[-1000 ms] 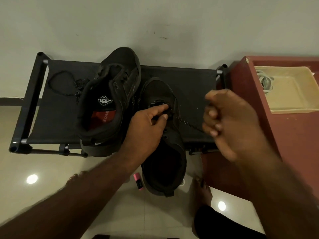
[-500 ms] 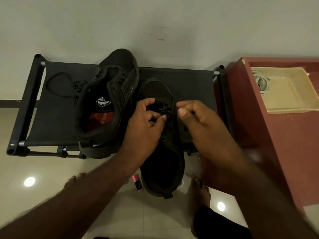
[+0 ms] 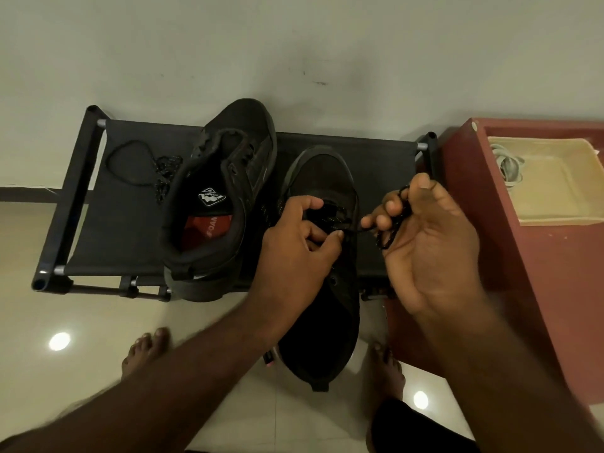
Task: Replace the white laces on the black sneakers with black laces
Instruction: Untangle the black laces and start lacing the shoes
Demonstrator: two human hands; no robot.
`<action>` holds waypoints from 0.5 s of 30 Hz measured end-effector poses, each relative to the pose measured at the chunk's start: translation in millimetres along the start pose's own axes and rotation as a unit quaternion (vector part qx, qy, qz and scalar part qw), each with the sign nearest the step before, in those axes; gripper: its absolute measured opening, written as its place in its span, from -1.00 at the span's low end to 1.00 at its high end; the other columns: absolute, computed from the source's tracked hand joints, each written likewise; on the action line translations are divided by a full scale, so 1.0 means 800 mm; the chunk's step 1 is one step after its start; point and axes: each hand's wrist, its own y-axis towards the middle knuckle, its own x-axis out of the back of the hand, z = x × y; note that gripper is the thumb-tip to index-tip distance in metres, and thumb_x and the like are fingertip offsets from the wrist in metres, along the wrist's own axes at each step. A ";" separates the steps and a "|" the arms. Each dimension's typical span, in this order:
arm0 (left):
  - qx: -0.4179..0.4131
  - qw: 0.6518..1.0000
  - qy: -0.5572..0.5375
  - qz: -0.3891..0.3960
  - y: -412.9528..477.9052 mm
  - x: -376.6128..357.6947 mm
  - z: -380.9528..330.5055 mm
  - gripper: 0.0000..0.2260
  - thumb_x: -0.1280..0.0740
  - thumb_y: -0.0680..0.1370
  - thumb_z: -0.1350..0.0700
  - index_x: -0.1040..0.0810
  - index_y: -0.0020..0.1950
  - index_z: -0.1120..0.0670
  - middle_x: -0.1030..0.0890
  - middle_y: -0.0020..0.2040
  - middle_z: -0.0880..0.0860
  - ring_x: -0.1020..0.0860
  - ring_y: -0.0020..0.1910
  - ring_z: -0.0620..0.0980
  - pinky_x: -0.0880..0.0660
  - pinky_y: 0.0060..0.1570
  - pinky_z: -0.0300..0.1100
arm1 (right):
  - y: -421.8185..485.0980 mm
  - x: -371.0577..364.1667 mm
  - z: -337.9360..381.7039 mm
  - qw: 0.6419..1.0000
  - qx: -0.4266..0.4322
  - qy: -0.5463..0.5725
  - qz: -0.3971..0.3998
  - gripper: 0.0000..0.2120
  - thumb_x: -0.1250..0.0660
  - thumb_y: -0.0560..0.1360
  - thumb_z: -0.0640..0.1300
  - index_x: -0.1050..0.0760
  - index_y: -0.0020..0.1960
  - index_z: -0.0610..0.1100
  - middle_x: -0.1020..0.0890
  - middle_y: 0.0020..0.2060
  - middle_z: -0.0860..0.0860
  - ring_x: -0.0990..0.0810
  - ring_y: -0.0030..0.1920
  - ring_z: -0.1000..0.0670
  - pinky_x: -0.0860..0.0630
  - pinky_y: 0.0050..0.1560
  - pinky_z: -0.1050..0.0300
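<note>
With left hand (image 3: 294,253), pinches the black lace (image 3: 387,240) at the eyelets of the near sneaker (image 3: 323,322); with right hand (image 3: 431,253), grips the gathered slack of that lace, fingers curled round it, just right of the shoe. Has that sneaker lying over the front edge of a black rack (image 3: 108,230), toe toward the wall. Has the second sneaker (image 3: 222,197) tilted on the rack farther back, beside a loose dark lace (image 3: 140,165).

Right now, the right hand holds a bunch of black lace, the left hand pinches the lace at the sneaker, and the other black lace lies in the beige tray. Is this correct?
Not quite. The head view shows the other black lace on the black rack, left of the tilted sneaker, not in the beige tray. The rest is right.
</note>
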 end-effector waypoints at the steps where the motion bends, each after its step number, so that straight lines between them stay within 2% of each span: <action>1: 0.000 1.000 0.004 -0.009 0.000 0.000 -0.001 -0.65 -0.43 0.53 0.12 -0.39 0.24 -0.05 -0.64 -0.28 0.01 -0.61 -0.36 -0.12 -0.56 -0.31 -0.29 | 0.001 0.002 0.002 1.000 0.001 -0.006 -0.008 -0.75 -0.12 0.69 -0.13 -0.35 -0.16 -0.12 -0.42 -0.39 0.00 -0.40 -0.39 0.03 -0.53 -0.24 0.10; 5: -0.012 0.998 0.053 -0.034 -0.012 0.002 -0.009 -0.70 -0.43 0.50 0.00 -0.38 0.15 -0.08 -0.58 -0.29 -0.03 -0.56 -0.35 -0.17 -0.51 -0.32 -0.30 | 0.008 0.011 -0.003 0.990 -0.011 -0.124 -0.065 -0.69 -0.16 0.70 -0.11 -0.33 -0.23 -0.09 -0.37 -0.48 0.04 -0.32 -0.48 0.06 -0.45 -0.35 0.13; 8: -0.015 0.983 0.183 -0.002 -0.033 0.006 -0.016 -0.69 -0.37 0.45 -0.18 -0.35 0.07 -0.12 -0.50 -0.32 -0.07 -0.51 -0.36 -0.17 -0.46 -0.33 -0.26 | 0.010 0.014 -0.008 0.978 -0.019 -0.190 -0.084 -0.69 -0.20 0.68 -0.09 -0.33 -0.24 -0.09 -0.35 -0.50 0.04 -0.32 -0.49 0.08 -0.46 -0.39 0.15; 11: -0.029 0.971 0.237 0.007 -0.038 0.006 -0.011 -0.78 -0.37 0.47 -0.14 -0.42 -0.14 -0.05 -0.47 -0.37 -0.07 -0.47 -0.39 -0.13 -0.45 -0.36 -0.21 | 0.008 0.011 -0.009 0.964 0.002 -0.256 -0.076 -0.70 -0.21 0.68 -0.06 -0.35 -0.20 -0.12 -0.37 -0.46 0.02 -0.35 -0.46 0.08 -0.48 -0.38 0.18; 13: -0.041 0.974 0.222 0.000 -0.033 0.003 -0.005 -0.78 -0.36 0.47 -0.09 -0.44 -0.23 0.01 -0.46 -0.40 -0.06 -0.46 -0.41 -0.10 -0.46 -0.37 -0.19 | 0.006 0.008 -0.006 0.967 -0.017 -0.243 -0.071 -0.70 -0.21 0.68 -0.05 -0.34 -0.21 -0.11 -0.37 -0.47 0.03 -0.34 -0.47 0.09 -0.44 -0.43 0.19; 15: -0.028 0.981 0.190 -0.011 -0.027 0.001 -0.002 -0.80 -0.37 0.50 -0.04 -0.46 -0.23 0.02 -0.47 -0.41 -0.06 -0.48 -0.40 -0.10 -0.44 -0.40 -0.29 | 0.005 0.005 0.006 0.982 -0.101 -0.145 -0.064 -0.69 -0.22 0.68 -0.04 -0.30 -0.23 -0.07 -0.32 -0.50 0.05 -0.26 -0.53 0.10 -0.30 -0.53 0.23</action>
